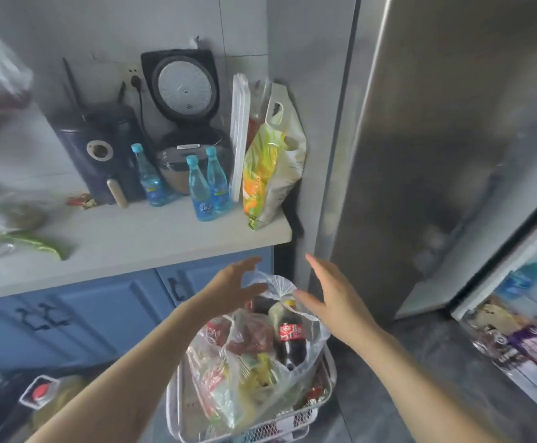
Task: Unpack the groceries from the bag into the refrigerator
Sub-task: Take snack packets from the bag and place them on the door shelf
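Observation:
A clear plastic grocery bag [308, 356] stands in a white wire basket [311, 414] on the floor, its knotted top [278, 287] sticking up. Inside it I see a cola bottle [289, 338], red packets and yellow-green items. My left hand [233, 287] hovers open just left of the knot, fingers spread. Just right of the knot is my right hand [334, 298], also open, holding nothing. The steel refrigerator [446, 139] rises at the right. Its door stands open at the far right, showing door shelves with packages [523, 343].
A grey countertop [139, 241] over blue cabinets [78, 318] holds three blue water bottles [209, 187], a rice cooker [184, 91], a dark appliance [100, 155], a snack bag [270, 167] and a green vegetable [40, 244]. A red-capped oil jug [40, 394] stands at lower left.

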`<action>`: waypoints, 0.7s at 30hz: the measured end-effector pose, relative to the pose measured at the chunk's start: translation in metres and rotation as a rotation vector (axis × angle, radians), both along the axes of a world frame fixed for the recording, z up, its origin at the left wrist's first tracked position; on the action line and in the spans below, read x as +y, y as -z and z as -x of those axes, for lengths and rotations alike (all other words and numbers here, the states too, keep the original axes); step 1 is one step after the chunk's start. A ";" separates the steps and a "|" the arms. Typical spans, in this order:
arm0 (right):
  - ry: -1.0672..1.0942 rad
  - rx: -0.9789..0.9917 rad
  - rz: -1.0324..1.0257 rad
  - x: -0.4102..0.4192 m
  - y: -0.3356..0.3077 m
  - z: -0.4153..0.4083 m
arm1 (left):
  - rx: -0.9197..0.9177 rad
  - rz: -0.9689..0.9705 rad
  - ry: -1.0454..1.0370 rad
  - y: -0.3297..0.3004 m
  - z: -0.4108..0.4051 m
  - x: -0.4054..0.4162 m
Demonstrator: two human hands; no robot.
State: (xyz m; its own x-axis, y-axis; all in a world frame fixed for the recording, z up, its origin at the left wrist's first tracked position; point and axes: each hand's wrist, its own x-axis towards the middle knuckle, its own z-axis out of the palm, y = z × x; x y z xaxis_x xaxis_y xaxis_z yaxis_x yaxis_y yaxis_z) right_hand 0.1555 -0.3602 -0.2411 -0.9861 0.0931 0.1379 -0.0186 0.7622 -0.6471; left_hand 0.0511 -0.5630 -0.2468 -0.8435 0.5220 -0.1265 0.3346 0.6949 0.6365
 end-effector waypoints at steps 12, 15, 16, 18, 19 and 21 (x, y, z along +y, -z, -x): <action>0.058 -0.176 0.052 -0.077 0.109 0.015 | -0.100 0.082 0.241 0.086 0.019 -0.008; 0.080 -0.210 0.049 -0.082 0.129 0.018 | -0.100 0.108 0.271 0.098 0.031 -0.005; 0.081 -0.236 0.062 -0.084 0.135 0.019 | -0.116 0.125 0.270 0.104 0.035 -0.006; 0.083 -0.254 0.081 -0.089 0.143 0.022 | -0.164 0.168 0.270 0.114 0.043 -0.010; 0.084 -0.262 0.077 -0.092 0.146 0.024 | -0.178 0.217 0.280 0.119 0.046 -0.015; 0.081 -0.279 0.054 -0.098 0.150 0.029 | -0.164 0.352 0.296 0.135 0.056 -0.028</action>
